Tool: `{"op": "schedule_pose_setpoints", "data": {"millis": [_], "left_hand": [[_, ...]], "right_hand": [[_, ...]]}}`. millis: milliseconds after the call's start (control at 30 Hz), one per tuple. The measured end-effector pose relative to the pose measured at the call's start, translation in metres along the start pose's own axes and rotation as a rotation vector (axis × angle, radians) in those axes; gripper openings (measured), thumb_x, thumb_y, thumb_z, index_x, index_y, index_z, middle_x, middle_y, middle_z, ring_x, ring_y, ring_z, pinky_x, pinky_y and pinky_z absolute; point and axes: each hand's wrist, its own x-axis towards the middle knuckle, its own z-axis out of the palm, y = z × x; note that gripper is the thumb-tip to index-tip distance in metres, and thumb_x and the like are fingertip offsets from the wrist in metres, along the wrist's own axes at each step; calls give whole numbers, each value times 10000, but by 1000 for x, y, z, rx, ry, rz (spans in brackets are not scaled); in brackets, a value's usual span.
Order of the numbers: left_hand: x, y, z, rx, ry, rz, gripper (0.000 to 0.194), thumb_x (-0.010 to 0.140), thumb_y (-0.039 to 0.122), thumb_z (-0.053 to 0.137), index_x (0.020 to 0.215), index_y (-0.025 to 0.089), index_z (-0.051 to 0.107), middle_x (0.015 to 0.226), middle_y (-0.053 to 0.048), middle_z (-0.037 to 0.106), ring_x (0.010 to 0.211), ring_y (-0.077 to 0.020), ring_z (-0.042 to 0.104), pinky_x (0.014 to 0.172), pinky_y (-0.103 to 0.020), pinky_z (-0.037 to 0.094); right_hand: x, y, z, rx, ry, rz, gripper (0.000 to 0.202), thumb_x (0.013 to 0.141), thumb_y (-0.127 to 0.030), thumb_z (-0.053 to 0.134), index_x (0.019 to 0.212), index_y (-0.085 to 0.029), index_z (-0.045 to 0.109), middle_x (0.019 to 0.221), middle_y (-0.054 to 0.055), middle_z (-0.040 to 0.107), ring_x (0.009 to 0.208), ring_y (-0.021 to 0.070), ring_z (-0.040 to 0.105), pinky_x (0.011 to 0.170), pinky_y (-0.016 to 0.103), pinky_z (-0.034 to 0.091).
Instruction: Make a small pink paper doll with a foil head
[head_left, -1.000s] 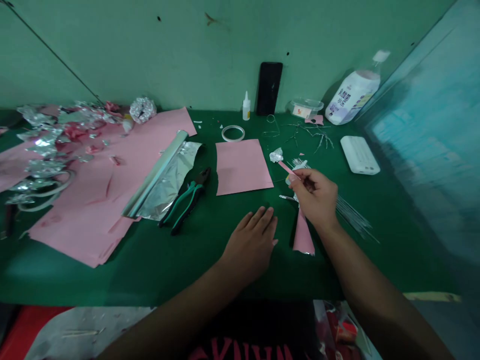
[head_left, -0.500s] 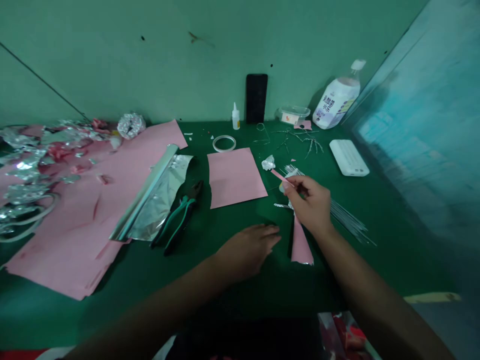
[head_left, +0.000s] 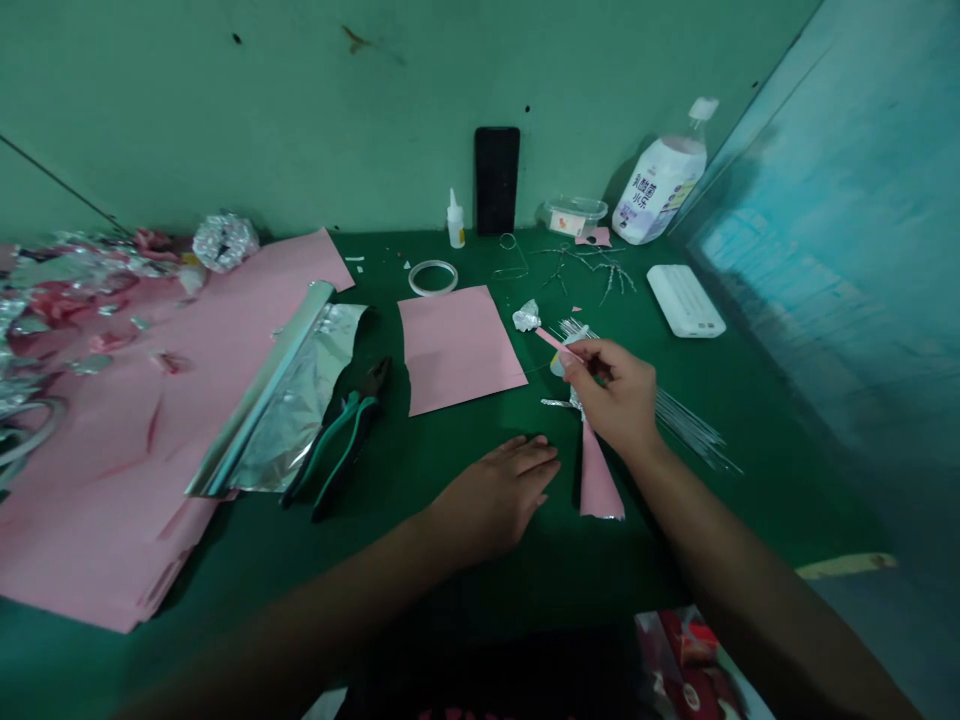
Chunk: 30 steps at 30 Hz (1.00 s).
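My right hand (head_left: 615, 390) pinches a narrow pink paper strip (head_left: 551, 341) between thumb and fingers. Just past the strip's far end lies a crumpled piece of foil (head_left: 526, 316). Below that hand, a cone-shaped pink paper piece (head_left: 600, 480) with foil at its narrow top lies on the green table; part of it is hidden by the hand. My left hand (head_left: 502, 495) rests palm down near the table surface, fingers stretched out, holding nothing. A square pink paper sheet (head_left: 461, 350) lies beyond it. A bundle of thin wires (head_left: 694, 430) runs beneath my right hand.
Pliers (head_left: 341, 435) and a foil roll (head_left: 262, 385) lie left, by large pink sheets (head_left: 127, 470) with foil scraps. At the back stand a glue bottle (head_left: 456, 222), phone (head_left: 496, 180), plastic tub (head_left: 574, 214) and drink bottle (head_left: 660, 190). A tape ring (head_left: 433, 278) and white power bank (head_left: 686, 300) lie nearer.
The whole view has shifted slightly, so most things sit farther left and higher. My left hand's fingers look a little more spread. My right hand keeps its pinch on the strip.
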Motion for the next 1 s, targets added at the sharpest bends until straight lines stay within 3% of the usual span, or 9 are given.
{"op": "schedule_pose_setpoints", "data": {"millis": [100,167,267,367,533,800,1000], "left_hand": [[5,-7,-13,-517,181,-233,181,901,240,612,1011,175,740,1073,-90,759,1054,-226,697,940,-368,556],[6,-12,-20,-856,318,-391,122,844,282,696,882,182,755,908,-61,776,879,-197,726,823,-328,579],[5,-18,-23,-1169,446,-494,104,764,282,787,778,186,750,776,-25,761,785,-157,709,796,-293,564],[3,-22,-21,-1261,536,-522,124,762,277,798,729,175,735,708,-14,735,718,-126,687,763,-264,551],[1,-27,-22,-1365,609,-479,125,853,277,706,878,170,766,965,-57,749,803,-143,706,821,-298,559],[-4,-27,-19,-1457,562,-442,164,865,150,646,950,195,780,1065,-59,742,841,-135,697,855,-297,551],[-6,-28,-19,-1432,522,-355,144,880,260,678,964,216,787,1084,-64,747,805,-123,694,818,-284,550]], "right_hand": [[-1,-1,-1,8,-2,-7,132,864,-305,660,898,-186,704,725,12,693,655,145,638,600,272,485],[-2,-3,0,24,-12,7,121,863,-297,665,904,-190,703,726,7,689,653,143,643,590,268,487],[-5,-6,2,35,-31,40,111,858,-291,677,907,-194,701,751,8,684,660,147,656,584,273,500],[-9,-9,4,23,-56,40,98,855,-280,686,911,-201,704,789,11,685,674,150,669,610,286,522],[-14,-13,5,-3,-96,8,75,862,-265,684,919,-222,708,773,-1,679,663,140,660,624,288,528],[-19,-14,7,18,-126,4,91,860,-271,689,941,-234,707,800,0,679,688,156,678,656,314,540],[-19,-14,5,31,-104,-3,89,859,-277,686,925,-222,708,784,1,676,681,154,665,654,317,538]]}}
